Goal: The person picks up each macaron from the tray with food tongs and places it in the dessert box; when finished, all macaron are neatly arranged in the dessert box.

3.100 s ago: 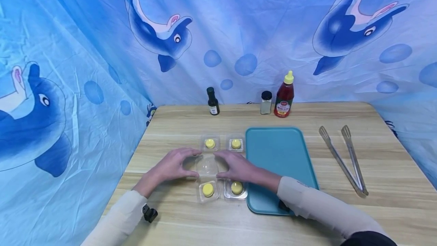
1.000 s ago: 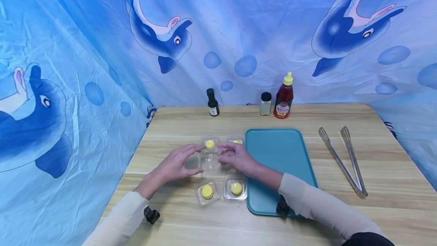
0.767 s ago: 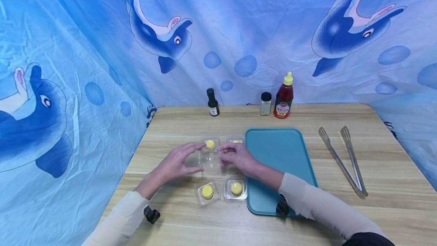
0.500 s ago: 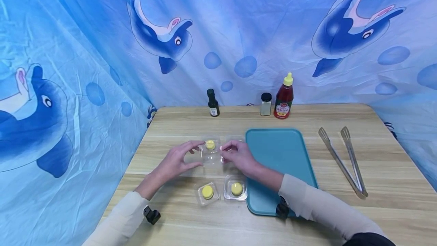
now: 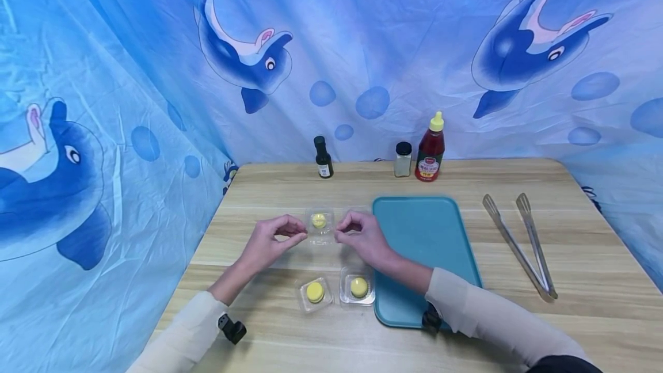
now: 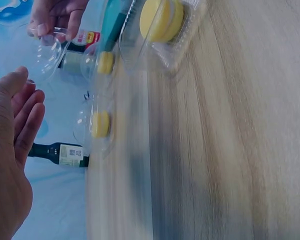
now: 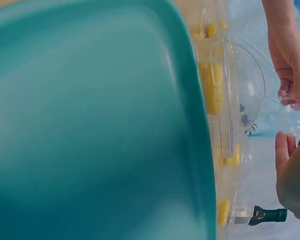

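Note:
In the head view my left hand (image 5: 274, 242) and right hand (image 5: 365, 240) face each other, pinching opposite edges of a clear plastic lid (image 5: 321, 237). The left wrist view shows the domed lid (image 6: 42, 57) raised between both hands. Yellow macarons sit in clear square trays on the table: the front-left macaron (image 5: 315, 292) and front-right macaron (image 5: 359, 287) are nearest me. Behind the lid is the far-left macaron (image 5: 319, 221). My right hand hides the far-right one in the head view. A domed cover (image 7: 247, 85) stands over one macaron in the right wrist view.
A teal tray (image 5: 425, 246) lies under my right forearm. Metal tongs (image 5: 533, 246) rest at the right. Along the back edge stand a small dark bottle (image 5: 323, 159), a black-capped jar (image 5: 403, 160) and a red sauce bottle (image 5: 430, 151).
The lid and both hands have moved away from the front-left tray, which now sits slightly turned. My left hand's spread fingers have come together on the lid's edge.

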Demonstrator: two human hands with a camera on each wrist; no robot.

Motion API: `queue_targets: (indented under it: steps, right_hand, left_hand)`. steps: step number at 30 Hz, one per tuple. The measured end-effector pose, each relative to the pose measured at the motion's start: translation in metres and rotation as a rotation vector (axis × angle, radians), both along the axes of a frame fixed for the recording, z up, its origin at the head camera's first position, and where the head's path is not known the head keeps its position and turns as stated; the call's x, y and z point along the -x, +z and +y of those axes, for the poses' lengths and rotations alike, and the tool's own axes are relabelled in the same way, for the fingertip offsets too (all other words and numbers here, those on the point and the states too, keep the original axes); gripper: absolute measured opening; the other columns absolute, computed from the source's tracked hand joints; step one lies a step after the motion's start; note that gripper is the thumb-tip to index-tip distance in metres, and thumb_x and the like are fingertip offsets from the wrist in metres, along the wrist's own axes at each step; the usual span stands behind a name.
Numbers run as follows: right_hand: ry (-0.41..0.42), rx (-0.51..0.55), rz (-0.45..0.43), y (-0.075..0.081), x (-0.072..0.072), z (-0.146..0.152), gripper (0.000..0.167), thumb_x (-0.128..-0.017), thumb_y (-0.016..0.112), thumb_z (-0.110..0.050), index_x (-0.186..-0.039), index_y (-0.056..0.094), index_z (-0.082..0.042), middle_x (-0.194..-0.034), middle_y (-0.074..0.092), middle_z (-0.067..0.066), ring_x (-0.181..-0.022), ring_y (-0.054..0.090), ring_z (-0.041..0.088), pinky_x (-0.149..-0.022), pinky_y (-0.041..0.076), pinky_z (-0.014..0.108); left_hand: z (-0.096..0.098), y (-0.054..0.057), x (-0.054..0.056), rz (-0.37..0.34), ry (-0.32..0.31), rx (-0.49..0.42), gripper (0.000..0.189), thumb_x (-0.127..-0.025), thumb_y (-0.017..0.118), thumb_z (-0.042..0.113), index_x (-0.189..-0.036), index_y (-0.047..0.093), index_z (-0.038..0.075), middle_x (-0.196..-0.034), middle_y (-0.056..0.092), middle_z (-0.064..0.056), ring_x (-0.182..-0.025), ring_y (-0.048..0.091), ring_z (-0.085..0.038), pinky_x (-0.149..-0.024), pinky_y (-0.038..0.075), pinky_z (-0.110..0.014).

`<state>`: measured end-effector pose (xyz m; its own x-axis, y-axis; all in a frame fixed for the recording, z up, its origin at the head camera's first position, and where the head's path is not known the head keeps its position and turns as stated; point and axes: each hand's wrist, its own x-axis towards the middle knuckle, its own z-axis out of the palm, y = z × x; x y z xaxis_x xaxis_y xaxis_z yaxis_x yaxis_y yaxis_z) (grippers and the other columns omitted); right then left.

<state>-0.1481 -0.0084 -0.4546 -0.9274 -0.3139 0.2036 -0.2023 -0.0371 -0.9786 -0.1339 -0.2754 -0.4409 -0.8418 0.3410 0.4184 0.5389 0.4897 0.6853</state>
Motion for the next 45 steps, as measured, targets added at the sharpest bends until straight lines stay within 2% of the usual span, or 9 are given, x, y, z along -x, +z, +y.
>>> queue_targets:
  steps: [6,14,17,22,26,32,35,38,45]
  right_hand:
    - [0.064,-0.009,0.014,0.001,-0.002,0.003,0.011,-0.091,0.079,0.004,-0.097,0.07,0.003,-0.104,0.073,0.022,-0.095,0.073,0.022,-0.089,0.062,0.028]
    - [0.229,-0.014,-0.174,0.005,-0.006,0.01,0.04,-0.106,0.067,-0.025,-0.131,0.064,0.006,-0.118,0.075,0.014,-0.115,0.07,0.042,-0.103,0.059,0.048]
    - [0.271,-0.012,-0.209,0.007,-0.005,0.012,0.043,-0.11,0.061,-0.03,-0.135,0.064,0.003,-0.127,0.072,0.02,-0.119,0.069,0.039,-0.109,0.054,0.053]
    - [0.295,-0.01,-0.26,0.011,-0.006,0.014,0.04,-0.107,0.065,-0.028,-0.137,0.066,-0.002,-0.135,0.068,0.022,-0.122,0.069,0.031,-0.116,0.047,0.057]
    - [0.266,-0.032,-0.25,0.013,-0.007,0.015,0.044,-0.102,0.073,-0.024,-0.139,0.065,-0.003,-0.138,0.068,0.017,-0.128,0.066,0.028,-0.118,0.046,0.051]
    - [0.26,-0.041,-0.196,0.008,-0.005,0.017,0.052,-0.098,0.076,-0.011,-0.146,0.059,0.002,-0.147,0.061,0.022,-0.136,0.06,0.034,-0.116,0.048,0.041]
    - [0.281,-0.05,-0.155,0.006,-0.005,0.018,0.056,-0.096,0.077,-0.006,-0.147,0.056,0.004,-0.147,0.06,0.024,-0.139,0.056,0.039,-0.117,0.046,0.044]
    - [0.294,-0.08,-0.108,0.005,-0.004,0.019,0.06,-0.094,0.08,-0.006,-0.148,0.056,0.003,-0.148,0.059,0.024,-0.14,0.055,0.04,-0.118,0.045,0.047]
    - [0.318,-0.145,-0.005,0.001,-0.004,0.023,0.066,-0.092,0.084,-0.008,-0.151,0.054,0.0,-0.151,0.057,0.023,-0.141,0.052,0.044,-0.119,0.04,0.061]
  left_hand:
    - [0.004,-0.001,-0.001,0.116,-0.005,-0.017,0.022,-0.088,0.086,-0.001,-0.101,0.077,0.015,-0.096,0.08,0.001,-0.082,0.077,-0.014,-0.075,0.066,-0.029]
    - [0.008,0.004,-0.003,0.285,0.002,0.042,0.025,-0.084,0.085,-0.007,-0.097,0.074,0.012,-0.092,0.08,-0.001,-0.08,0.077,-0.014,-0.074,0.064,-0.022]
    - [0.009,0.005,-0.003,0.355,0.009,0.065,0.024,-0.082,0.085,-0.007,-0.094,0.074,0.011,-0.089,0.079,0.0,-0.078,0.077,-0.014,-0.073,0.063,-0.02]
    - [0.01,0.005,-0.003,0.422,0.018,0.095,0.027,-0.081,0.087,-0.006,-0.096,0.075,0.012,-0.09,0.078,0.002,-0.079,0.076,-0.014,-0.074,0.063,-0.021]
    - [0.007,0.004,-0.004,0.349,-0.032,0.086,0.029,-0.082,0.088,-0.003,-0.105,0.076,0.01,-0.101,0.079,-0.001,-0.089,0.077,-0.017,-0.081,0.064,-0.024]
    - [0.001,0.003,-0.006,0.052,-0.124,0.092,0.049,-0.089,0.086,0.006,-0.135,0.069,0.008,-0.133,0.072,-0.007,-0.111,0.074,-0.026,-0.096,0.062,-0.038]
    - [0.0,0.004,-0.007,-0.04,-0.131,0.13,0.056,-0.092,0.084,0.012,-0.144,0.064,0.009,-0.142,0.068,-0.008,-0.116,0.072,-0.027,-0.102,0.059,-0.045]
    - [0.0,0.005,-0.008,-0.069,-0.123,0.175,0.059,-0.093,0.084,0.022,-0.147,0.063,0.011,-0.146,0.065,-0.008,-0.118,0.071,-0.027,-0.104,0.058,-0.049]
    - [0.0,0.006,-0.006,-0.015,-0.124,0.286,0.067,-0.086,0.09,0.036,-0.145,0.065,0.015,-0.146,0.065,-0.012,-0.125,0.067,-0.028,-0.105,0.056,-0.054]
